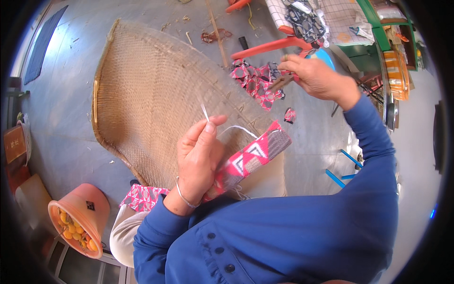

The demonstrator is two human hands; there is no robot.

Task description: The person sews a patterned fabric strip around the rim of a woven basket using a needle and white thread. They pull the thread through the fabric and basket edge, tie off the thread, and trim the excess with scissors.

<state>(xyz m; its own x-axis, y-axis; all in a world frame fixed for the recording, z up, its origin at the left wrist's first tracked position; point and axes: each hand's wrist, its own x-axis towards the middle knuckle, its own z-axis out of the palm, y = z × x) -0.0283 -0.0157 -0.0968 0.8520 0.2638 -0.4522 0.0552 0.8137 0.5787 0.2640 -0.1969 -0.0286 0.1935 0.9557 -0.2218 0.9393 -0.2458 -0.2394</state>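
My left hand pinches a white cord between thumb and forefinger, its end pointing up. Below that hand lies a folded strip of pink, grey and white patterned fabric, running up to the right. A white loop of cord runs from its upper edge toward my left hand. Raised at the upper right, my right hand has its fingers bent together near a red plastic stool; whether anything is between its fingertips cannot be told. Beside and below it, patterned fabric pieces lie on the floor.
A large woven basket tray spreads across the floor in front. At the lower left stands a pink bucket holding orange fruit. Blue stool legs are at the right. A cloth-covered surface and green-framed shelf stand at the upper right.
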